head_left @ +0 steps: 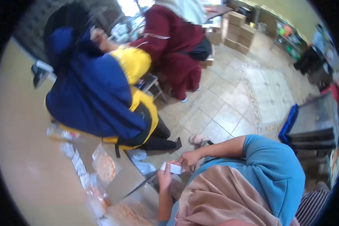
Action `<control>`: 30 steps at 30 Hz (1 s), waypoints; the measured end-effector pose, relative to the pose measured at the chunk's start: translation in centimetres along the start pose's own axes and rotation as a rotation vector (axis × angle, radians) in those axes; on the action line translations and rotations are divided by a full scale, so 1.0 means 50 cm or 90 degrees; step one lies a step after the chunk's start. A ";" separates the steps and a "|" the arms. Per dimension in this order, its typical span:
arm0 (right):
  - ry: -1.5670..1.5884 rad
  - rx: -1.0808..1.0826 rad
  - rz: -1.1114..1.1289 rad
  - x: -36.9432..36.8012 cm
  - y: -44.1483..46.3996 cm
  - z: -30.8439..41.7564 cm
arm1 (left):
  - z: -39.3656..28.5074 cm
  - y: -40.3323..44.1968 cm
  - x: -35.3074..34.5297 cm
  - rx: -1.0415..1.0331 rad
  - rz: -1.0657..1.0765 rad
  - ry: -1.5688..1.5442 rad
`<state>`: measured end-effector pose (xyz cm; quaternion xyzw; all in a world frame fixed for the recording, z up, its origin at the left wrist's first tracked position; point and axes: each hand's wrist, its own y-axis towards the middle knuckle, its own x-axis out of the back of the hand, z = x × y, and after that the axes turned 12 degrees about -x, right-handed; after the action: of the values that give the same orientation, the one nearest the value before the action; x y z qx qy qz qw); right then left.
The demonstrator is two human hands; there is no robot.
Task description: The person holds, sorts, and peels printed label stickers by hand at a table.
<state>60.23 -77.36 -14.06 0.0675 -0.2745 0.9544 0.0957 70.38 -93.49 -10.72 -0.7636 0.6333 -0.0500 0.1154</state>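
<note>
A small white box (171, 168) is held in front of my body by my left hand (164, 176), whose fingers wrap around its near end. My right hand (190, 158) is closed at the other end of the box, its fingertips curled down close to the edge. Whatever lies between those right fingers is hidden or too small to name. To the left, on the table, lies a clear bag with a round, pale orange-pink content (104, 168). A larger clear bag of similar content (126, 214) lies nearer to me.
A row of small white packets (78, 162) runs along the table (24, 150). A person in a blue covering and yellow garment (90, 94) sits at its far side; another in maroon (173, 41) is beyond. Cardboard boxes (237, 32) are stacked on the tiled floor (214, 101).
</note>
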 end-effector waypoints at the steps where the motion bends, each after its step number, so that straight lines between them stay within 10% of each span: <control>1: 0.029 0.002 -0.031 0.001 -0.012 0.026 | -0.036 0.012 0.000 -0.018 0.030 -0.017; 7: 0.231 0.117 -0.153 0.080 -0.151 -0.063 | -0.058 0.137 -0.195 -0.066 0.001 -0.096; 18: 0.369 0.085 -0.588 0.305 -0.501 -0.445 | -0.026 0.468 -0.739 -0.024 0.367 -0.068; 30: 0.698 0.085 -0.896 0.325 -0.789 -0.492 | -0.045 0.462 -1.155 0.134 0.621 -0.040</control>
<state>51.24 -29.00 -11.65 -0.2399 -0.0294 0.5870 0.7726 36.66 -41.16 -10.06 -0.3640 0.9043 -0.0311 0.2207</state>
